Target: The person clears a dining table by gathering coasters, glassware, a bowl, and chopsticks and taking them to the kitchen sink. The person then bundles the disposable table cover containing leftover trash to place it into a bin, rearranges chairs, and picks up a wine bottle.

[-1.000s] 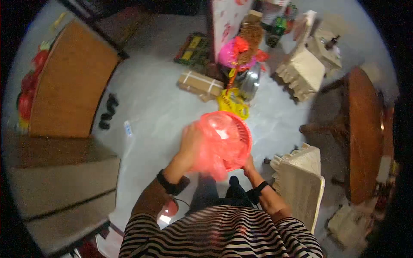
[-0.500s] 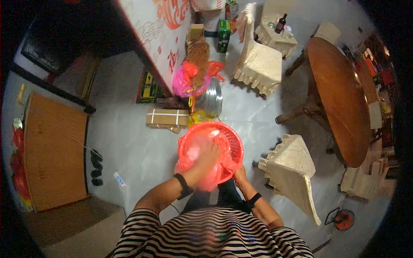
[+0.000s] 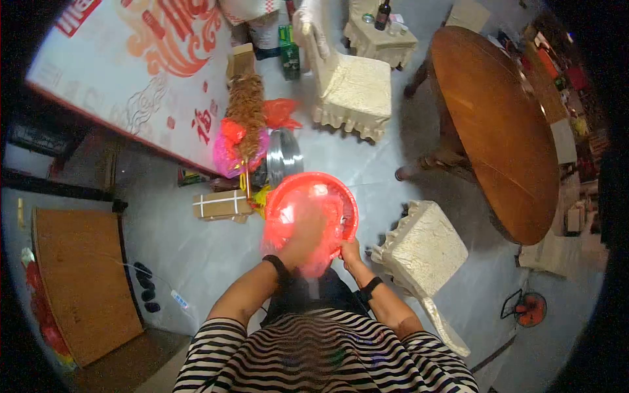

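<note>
In front of my body is a round red plastic basket (image 3: pixel 354 208) with slotted sides, as the head view shows it. A thin pinkish-red plastic bag (image 3: pixel 278 233) lies in it and hangs over its left and near rim. My left hand (image 3: pixel 308 226) is over the bag inside the basket; motion smears its fingers, so I cannot make out their grip. At the near right rim, my right hand (image 3: pixel 350 250) is closed on the basket's edge. What the bag holds is hidden.
Beyond the basket lie a coil of silvery wire (image 3: pixel 284 157) and a strapped cardboard box (image 3: pixel 221 204). Cloth-covered chairs (image 3: pixel 424 245) and a round wooden table (image 3: pixel 495 131) stand to the right. A red fan (image 3: pixel 529 309) sits at lower right; a power strip (image 3: pixel 179 299) lies left.
The view has turned and shifted, so the surroundings sit differently. My left hand still works over the bag, now more blurred. My right hand keeps its hold on the basket's rim.
</note>
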`<state>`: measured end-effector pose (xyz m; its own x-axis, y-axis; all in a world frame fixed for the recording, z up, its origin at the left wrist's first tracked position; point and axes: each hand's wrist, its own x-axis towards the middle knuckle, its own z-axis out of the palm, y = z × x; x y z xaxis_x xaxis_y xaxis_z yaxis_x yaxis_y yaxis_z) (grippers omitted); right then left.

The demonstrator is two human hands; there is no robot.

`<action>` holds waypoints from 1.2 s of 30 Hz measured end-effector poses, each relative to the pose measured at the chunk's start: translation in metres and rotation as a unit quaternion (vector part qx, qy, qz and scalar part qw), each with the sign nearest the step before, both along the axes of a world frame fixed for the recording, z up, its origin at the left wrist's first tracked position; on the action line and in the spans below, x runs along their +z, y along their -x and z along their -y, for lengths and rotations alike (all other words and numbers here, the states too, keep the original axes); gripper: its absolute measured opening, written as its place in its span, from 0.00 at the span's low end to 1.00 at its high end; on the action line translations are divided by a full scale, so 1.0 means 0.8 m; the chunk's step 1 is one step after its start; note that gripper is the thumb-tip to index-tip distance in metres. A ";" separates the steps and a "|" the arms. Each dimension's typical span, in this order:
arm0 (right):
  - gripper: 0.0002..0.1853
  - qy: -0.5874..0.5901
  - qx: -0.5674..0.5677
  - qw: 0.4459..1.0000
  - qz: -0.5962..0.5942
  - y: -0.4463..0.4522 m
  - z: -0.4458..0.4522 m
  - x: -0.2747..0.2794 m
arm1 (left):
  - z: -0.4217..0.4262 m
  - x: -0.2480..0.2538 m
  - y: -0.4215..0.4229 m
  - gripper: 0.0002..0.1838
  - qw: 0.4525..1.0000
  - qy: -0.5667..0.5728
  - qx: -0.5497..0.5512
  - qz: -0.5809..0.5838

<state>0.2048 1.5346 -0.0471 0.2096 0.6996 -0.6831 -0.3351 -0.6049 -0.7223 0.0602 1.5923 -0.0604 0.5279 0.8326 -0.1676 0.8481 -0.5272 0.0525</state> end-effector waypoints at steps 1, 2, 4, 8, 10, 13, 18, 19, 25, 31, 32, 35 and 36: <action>0.12 0.002 -0.006 1.000 0.008 -0.006 -0.014 -0.004 | -0.013 0.014 -0.002 0.21 1.000 -0.010 -0.011 0.008; 0.12 0.003 -0.011 1.000 0.015 -0.012 -0.027 -0.008 | -0.028 0.028 -0.006 0.20 0.999 -0.022 -0.022 0.015; 0.13 0.019 -0.014 0.998 0.054 -0.030 -0.051 -0.049 | -0.069 0.082 -0.025 0.18 0.999 0.049 -0.012 0.011; 0.12 0.048 -0.058 0.995 0.061 -0.059 -0.106 -0.088 | -0.143 0.141 -0.053 0.12 0.987 0.156 -0.004 0.040; 0.14 0.040 -0.013 0.995 0.095 -0.084 -0.120 -0.193 | -0.177 0.135 -0.048 0.11 0.986 0.122 -0.063 0.096; 0.21 -0.135 -0.040 0.982 -0.130 -0.080 -0.178 -0.142 | -0.236 0.089 -0.036 0.10 0.953 0.084 -0.152 0.248; 0.27 -0.187 -0.076 0.839 -0.506 -0.113 -0.244 -0.208 | -0.288 0.056 -0.037 0.12 0.880 0.422 -0.135 0.168; 0.27 -0.129 -0.116 0.913 -0.369 -0.111 -0.257 -0.224 | -0.294 0.044 -0.030 0.12 0.891 0.386 -0.110 0.211; 0.26 0.059 -0.191 0.933 -0.298 -0.107 -0.382 -0.275 | -0.340 0.021 0.025 0.15 0.899 0.329 0.067 0.282; 0.23 0.060 -0.168 0.941 -0.286 -0.127 -0.475 -0.414 | -0.378 -0.006 0.079 0.16 0.834 0.256 0.322 0.368; 0.23 0.071 -0.165 0.941 -0.285 -0.127 -0.492 -0.432 | -0.394 -0.011 0.082 0.16 0.817 0.251 0.348 0.386; 0.23 0.101 -0.161 0.939 -0.285 -0.131 -0.532 -0.480 | -0.473 0.043 0.045 0.18 0.756 0.220 0.442 0.430; 0.23 0.110 -0.158 0.940 -0.282 -0.137 -0.543 -0.494 | -0.497 0.059 0.038 0.19 0.778 0.178 0.445 0.406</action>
<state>0.3144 1.9689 -0.4423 -0.0569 0.4928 -0.8683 -0.8151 -0.5251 -0.2446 0.0295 1.9899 -0.0135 -0.1787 0.9065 -0.3825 0.4806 0.4197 0.7700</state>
